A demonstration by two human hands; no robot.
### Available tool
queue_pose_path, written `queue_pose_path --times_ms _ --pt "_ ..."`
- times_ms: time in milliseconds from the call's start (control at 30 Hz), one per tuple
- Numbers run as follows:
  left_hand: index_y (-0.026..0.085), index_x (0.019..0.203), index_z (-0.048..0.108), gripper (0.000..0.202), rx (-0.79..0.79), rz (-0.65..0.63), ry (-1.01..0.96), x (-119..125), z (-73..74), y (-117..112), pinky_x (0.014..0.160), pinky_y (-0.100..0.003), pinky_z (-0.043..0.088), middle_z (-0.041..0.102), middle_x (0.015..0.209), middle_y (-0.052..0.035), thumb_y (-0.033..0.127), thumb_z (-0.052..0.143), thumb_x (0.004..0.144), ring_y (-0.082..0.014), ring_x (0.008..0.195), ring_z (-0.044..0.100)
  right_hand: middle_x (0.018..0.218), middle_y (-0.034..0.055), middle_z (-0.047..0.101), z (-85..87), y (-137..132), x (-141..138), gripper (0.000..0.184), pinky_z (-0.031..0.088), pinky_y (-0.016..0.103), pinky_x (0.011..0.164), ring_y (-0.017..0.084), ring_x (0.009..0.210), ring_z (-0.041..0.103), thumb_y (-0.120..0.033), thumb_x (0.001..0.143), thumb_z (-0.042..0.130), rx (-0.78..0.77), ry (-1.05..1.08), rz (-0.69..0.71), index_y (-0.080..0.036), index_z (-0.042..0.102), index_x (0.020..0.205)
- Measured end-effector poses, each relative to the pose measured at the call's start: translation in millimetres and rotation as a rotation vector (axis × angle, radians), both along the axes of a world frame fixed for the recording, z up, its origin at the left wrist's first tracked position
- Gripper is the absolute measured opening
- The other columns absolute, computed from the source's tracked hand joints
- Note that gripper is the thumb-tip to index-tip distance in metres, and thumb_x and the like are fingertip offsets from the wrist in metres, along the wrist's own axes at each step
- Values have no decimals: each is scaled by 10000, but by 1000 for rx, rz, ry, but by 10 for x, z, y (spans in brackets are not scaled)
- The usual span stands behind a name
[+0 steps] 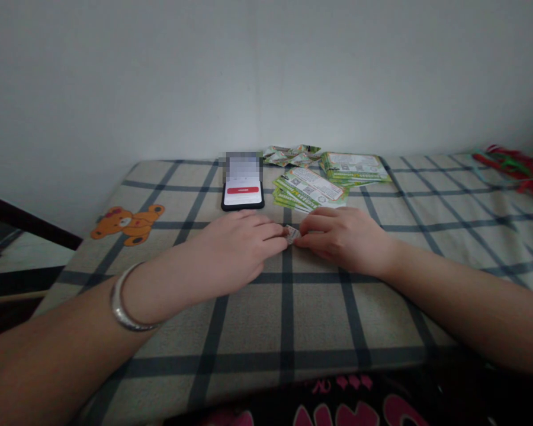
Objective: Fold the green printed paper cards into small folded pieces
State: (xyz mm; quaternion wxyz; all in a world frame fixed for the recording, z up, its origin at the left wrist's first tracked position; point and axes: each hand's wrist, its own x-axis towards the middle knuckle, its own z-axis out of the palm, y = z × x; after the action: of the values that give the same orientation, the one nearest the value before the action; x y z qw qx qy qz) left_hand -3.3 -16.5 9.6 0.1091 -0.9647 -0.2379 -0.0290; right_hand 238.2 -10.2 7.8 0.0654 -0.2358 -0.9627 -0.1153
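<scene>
both hands are out over a surface covered in a checked cloth, beige with dark blue-grey stripes, and they're holding one tiny thing between them. it's a small printed piece of paper, whitish with fine markings, sitting right in the gap between the fingertips. left hand has its fingers drawn together, narrow, tips on the left side of the paper. right hand is pinched in too, thumb and fingers on the right side. can't read what's printed on it, too small.

silver bangle on the left wrist btw. just beyond the left hand there's a black phone lying face up, screen lit with a red button on it, upper part pixelated. past the right hand is a fanned-out bunch of green and white cards, with a neater card stack behind it to the right. some folded triangular papers sit near the wall, and an orange teddy bear picture lies over on the left.
</scene>
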Motion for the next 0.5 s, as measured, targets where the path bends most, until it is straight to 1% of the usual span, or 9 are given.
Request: queue_pose_path --times_ms 167,267,400,500 --pt "195 1275 547 440 -36 1 -20 -36 -14 22 981 -415 429 634 1253 -45 153 509 839 -247 1166 547 965 54 684 37 -3 37 194 419 306 693 191 913 589 -205 951 493 -37 5 4 -185 677 1011" --pt "221 1263 556 440 -76 19 -23 -36 -7 24 948 -392 443 637 1239 -36 164 515 828 -235 1151 554 969 61 685 37 -11 40 196 412 302 678 192 911 582 -196 947 493 -39 8 4 -182 687 980" --pt "214 1248 569 428 -82 38 -23 -15 12 4 922 -385 453 646 1207 -45 152 509 828 -231 1117 571 961 67 684 39 -22 28 182 407 297 666 193 895 574 -202 936 519 -61 0 -52 -192 698 964" --pt "205 1216 587 403 -79 34 -36 -8 34 -12 919 -393 456 654 1189 -44 151 511 824 -236 1109 577 940 62 686 48 -24 42 180 408 288 665 188 886 574 -199 927 531 -100 42 -73 -206 709 957"
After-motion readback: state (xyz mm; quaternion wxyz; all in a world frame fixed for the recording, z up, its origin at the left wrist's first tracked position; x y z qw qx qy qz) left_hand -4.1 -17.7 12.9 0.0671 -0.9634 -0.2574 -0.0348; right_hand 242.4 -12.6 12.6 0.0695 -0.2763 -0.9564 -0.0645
